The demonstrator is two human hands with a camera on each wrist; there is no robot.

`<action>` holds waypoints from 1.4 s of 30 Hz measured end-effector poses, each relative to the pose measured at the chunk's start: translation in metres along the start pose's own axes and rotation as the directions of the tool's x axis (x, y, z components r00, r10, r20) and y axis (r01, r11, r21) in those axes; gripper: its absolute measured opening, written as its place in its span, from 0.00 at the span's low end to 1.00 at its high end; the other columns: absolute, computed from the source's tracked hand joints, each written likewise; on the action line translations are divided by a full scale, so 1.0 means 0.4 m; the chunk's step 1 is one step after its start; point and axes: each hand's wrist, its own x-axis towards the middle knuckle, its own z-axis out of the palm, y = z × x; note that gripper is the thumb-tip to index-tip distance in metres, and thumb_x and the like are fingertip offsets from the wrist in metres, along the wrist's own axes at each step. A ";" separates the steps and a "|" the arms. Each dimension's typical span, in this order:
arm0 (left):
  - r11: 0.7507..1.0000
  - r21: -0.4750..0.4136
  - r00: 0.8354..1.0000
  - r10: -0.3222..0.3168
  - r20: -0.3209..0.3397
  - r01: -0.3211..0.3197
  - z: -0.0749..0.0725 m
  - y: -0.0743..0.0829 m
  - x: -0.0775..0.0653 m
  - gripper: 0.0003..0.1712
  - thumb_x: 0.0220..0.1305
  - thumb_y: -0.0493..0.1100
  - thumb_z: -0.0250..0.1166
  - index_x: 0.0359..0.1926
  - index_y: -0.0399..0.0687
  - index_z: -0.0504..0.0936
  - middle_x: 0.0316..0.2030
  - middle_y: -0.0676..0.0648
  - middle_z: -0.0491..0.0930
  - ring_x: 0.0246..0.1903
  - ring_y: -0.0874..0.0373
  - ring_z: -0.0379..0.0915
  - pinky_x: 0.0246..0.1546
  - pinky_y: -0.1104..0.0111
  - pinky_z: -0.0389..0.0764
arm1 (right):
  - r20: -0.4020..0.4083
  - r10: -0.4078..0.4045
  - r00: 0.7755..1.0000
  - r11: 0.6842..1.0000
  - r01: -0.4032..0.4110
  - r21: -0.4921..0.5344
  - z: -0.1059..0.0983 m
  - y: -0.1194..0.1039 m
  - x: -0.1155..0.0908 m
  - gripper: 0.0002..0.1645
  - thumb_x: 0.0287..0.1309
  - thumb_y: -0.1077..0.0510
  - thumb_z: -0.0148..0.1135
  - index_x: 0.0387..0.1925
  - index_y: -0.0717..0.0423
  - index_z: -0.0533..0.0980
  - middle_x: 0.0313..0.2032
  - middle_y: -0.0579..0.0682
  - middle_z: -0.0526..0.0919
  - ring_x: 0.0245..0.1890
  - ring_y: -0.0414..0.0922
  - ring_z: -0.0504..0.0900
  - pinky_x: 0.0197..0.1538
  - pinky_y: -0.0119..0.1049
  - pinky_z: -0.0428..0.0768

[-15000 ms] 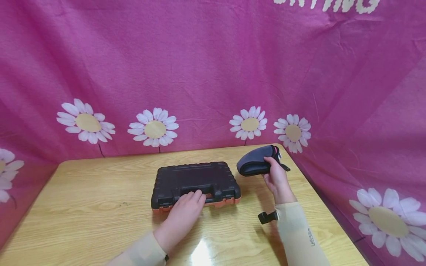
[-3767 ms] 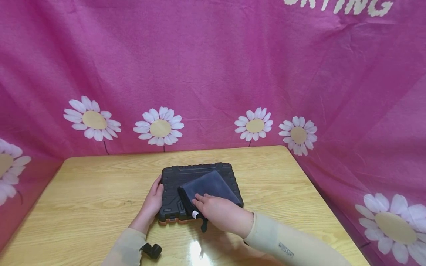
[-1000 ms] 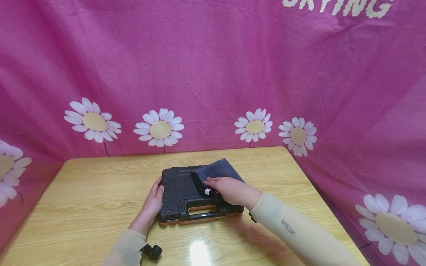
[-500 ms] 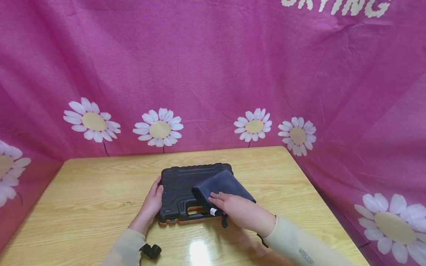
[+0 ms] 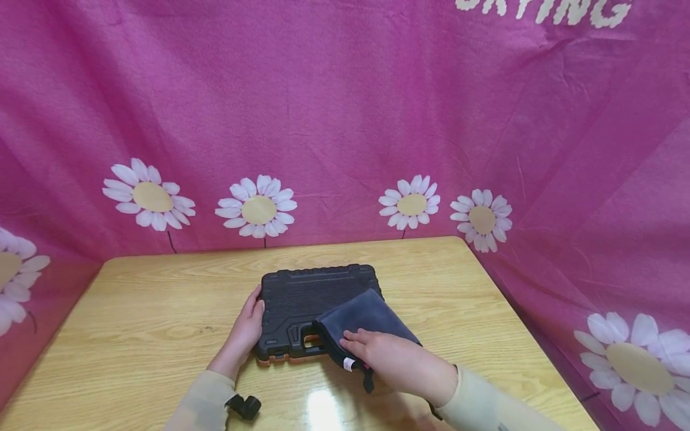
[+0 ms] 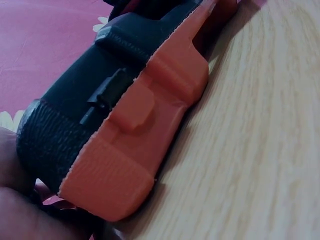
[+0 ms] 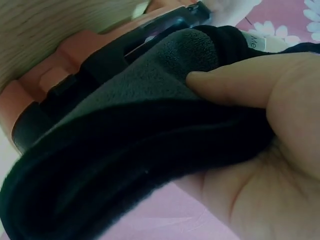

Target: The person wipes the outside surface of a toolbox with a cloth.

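Note:
A black plastic carrying case (image 5: 304,294) with an orange lower half lies flat on the table, its handle toward me. My left hand (image 5: 245,329) holds the case's left edge. In the left wrist view the case's orange side (image 6: 172,75) rests on the wood, with fingers (image 6: 22,215) at its corner. My right hand (image 5: 401,362) grips a folded grey cloth (image 5: 372,317) with black edging, a white label and a black loop. The cloth lies over the case's front right part and hides some of the handle. In the right wrist view the thumb and fingers pinch the folded layers (image 7: 150,80).
The wooden table (image 5: 172,311) runs back to a magenta curtain (image 5: 334,120) with white daisies. A black wrist-camera mount (image 5: 245,407) juts out from the left sleeve. Light glares on the table's front.
The right hand has brought the cloth from the right onto the case, then from the lid's far right toward the front right. The left hand has gone from the handle to the case's left edge.

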 end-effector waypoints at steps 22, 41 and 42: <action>1.000 0.004 1.000 0.003 -0.004 -0.003 -0.002 -0.004 0.002 0.33 0.85 0.50 0.34 0.84 0.50 0.41 0.82 0.34 0.42 0.81 0.34 0.35 0.79 0.40 0.42 | -0.039 0.066 0.997 0.989 -0.060 0.134 -0.015 0.130 0.126 0.29 0.66 0.74 0.56 0.67 0.61 0.76 0.64 0.58 0.81 0.65 0.51 0.80 0.69 0.46 0.77; 1.000 0.014 1.000 0.010 -0.010 -0.010 -0.001 -0.005 0.003 0.33 0.85 0.48 0.35 0.84 0.50 0.42 0.82 0.34 0.42 0.80 0.34 0.35 0.79 0.40 0.43 | -0.049 0.164 0.985 0.977 -0.155 0.143 -0.016 0.285 0.236 0.27 0.66 0.73 0.55 0.66 0.65 0.75 0.63 0.63 0.81 0.64 0.57 0.80 0.71 0.51 0.75; 1.000 0.014 1.000 0.010 -0.010 -0.010 -0.001 -0.005 0.003 0.33 0.85 0.48 0.35 0.84 0.50 0.42 0.82 0.34 0.42 0.80 0.34 0.35 0.79 0.40 0.43 | -0.052 0.170 0.984 0.976 -0.161 0.147 -0.014 0.291 0.238 0.27 0.67 0.73 0.56 0.66 0.66 0.75 0.63 0.63 0.81 0.64 0.57 0.80 0.71 0.51 0.74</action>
